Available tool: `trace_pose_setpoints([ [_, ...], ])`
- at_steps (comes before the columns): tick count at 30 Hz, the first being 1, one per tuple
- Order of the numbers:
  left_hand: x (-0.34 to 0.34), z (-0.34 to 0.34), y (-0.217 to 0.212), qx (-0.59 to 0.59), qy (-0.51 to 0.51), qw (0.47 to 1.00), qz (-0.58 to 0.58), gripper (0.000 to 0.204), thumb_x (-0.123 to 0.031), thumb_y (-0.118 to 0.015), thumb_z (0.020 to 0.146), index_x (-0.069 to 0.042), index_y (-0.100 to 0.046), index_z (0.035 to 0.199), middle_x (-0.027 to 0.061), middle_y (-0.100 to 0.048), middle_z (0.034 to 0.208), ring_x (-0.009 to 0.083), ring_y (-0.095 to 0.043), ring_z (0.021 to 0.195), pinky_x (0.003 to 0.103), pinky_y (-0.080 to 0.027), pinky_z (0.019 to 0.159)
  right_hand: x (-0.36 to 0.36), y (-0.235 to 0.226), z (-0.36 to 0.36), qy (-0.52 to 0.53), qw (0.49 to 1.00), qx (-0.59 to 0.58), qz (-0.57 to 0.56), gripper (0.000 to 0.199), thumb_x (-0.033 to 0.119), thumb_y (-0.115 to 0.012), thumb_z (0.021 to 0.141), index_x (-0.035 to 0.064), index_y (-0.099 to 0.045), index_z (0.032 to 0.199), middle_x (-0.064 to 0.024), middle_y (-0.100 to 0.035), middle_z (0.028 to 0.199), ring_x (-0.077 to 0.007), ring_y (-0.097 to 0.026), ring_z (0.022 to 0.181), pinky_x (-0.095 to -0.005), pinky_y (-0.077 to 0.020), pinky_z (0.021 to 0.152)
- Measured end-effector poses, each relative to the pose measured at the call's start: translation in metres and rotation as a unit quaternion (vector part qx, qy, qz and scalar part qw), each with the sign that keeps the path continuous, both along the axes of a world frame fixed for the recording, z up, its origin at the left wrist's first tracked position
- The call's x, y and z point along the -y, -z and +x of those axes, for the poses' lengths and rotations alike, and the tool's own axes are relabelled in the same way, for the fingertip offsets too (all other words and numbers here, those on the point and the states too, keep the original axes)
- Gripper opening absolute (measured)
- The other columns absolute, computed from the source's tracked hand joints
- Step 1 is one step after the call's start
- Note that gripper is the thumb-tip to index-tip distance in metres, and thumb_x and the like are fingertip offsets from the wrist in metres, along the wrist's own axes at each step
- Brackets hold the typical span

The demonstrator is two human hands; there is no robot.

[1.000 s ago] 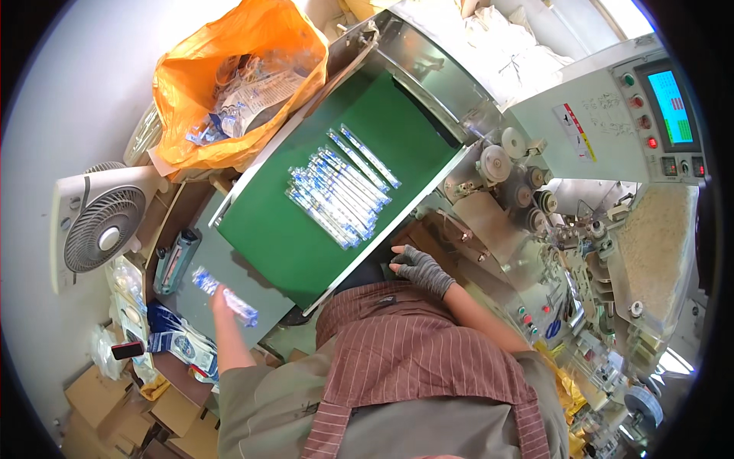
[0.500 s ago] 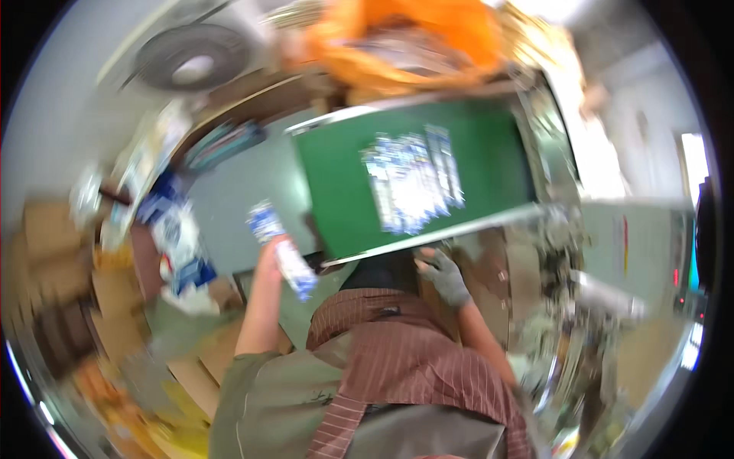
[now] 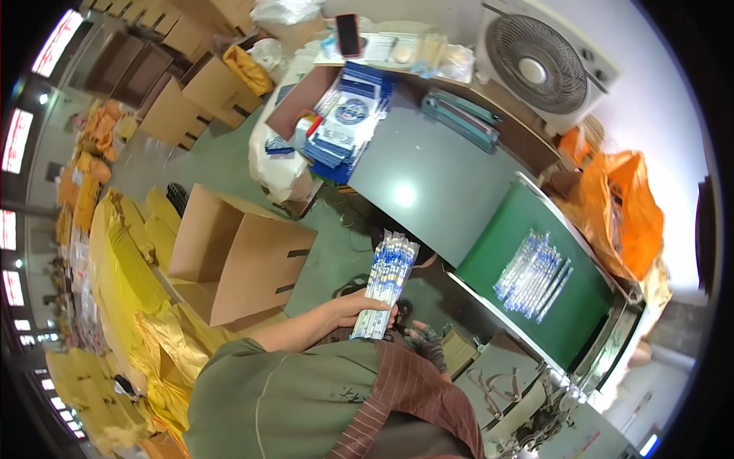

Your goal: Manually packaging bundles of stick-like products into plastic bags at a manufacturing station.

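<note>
My left hand is closed round a bundle of slim white-and-blue wrapped packets, held upright in front of my body. What is inside the wrappers cannot be made out. To its right, low by my apron, my right hand wears a grey glove with bare fingertips. Its fingers are slightly bent and apart, with nothing in them. Beyond it, similar slim packets lie side by side on a green conveyor belt.
An open cardboard box stands on the floor at left, beside yellow sacks. A grey tabletop adjoins the belt and carries blue-and-white printed bags and a teal tool-like object. A fan and an orange bag stand behind.
My view has swung left, bringing the open box and sacks into sight. My left hand still holds the bundle, which is now upright near my body. The right hand stays low and empty.
</note>
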State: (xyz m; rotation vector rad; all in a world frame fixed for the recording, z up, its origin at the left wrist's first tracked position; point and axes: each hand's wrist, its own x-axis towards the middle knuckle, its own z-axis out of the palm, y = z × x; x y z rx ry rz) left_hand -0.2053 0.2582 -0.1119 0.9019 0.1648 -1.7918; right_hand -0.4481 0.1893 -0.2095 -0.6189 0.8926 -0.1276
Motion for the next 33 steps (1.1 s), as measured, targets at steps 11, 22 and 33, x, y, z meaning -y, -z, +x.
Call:
trace_pose_setpoints([
  [11,-0.053,0.266,0.027,0.139,-0.355,0.924,0.029,0.024,-0.007,-0.062,0.076,0.0,-0.054,0.097,0.0115,-0.061,0.083,0.0214,-0.062,0.074,0.033,-0.054,0.066,0.064,0.033,0.15,-0.147,0.973,-0.142,-0.105,0.034,0.01,-0.063,0.083,0.0049,-0.052,0.115,-0.0075,-0.063,0.094,-0.0139,-0.06,0.079,-0.026,-0.0494,0.07],
  [22,-0.065,0.55,0.059,0.167,-0.414,0.893,0.05,0.023,-0.012,-0.065,0.074,0.001,-0.058,0.092,0.0113,-0.062,0.081,0.0209,-0.062,0.072,0.033,-0.051,0.064,0.057,-0.018,0.53,-0.281,0.956,-0.023,-0.081,0.042,0.023,-0.062,0.084,0.0041,-0.051,0.12,-0.0053,-0.059,0.106,-0.0143,-0.057,0.091,-0.0257,-0.0448,0.079],
  [33,-0.105,0.61,0.149,0.031,-0.521,0.843,0.133,0.022,-0.008,-0.06,0.076,0.002,-0.056,0.096,0.0107,-0.06,0.079,0.0219,-0.061,0.072,0.033,-0.052,0.064,0.197,0.27,1.02,-0.212,0.854,-0.238,-0.412,0.068,0.038,-0.07,0.067,-0.0071,-0.053,0.116,-0.0194,-0.057,0.118,-0.0324,-0.056,0.106,-0.0363,-0.0451,0.087],
])
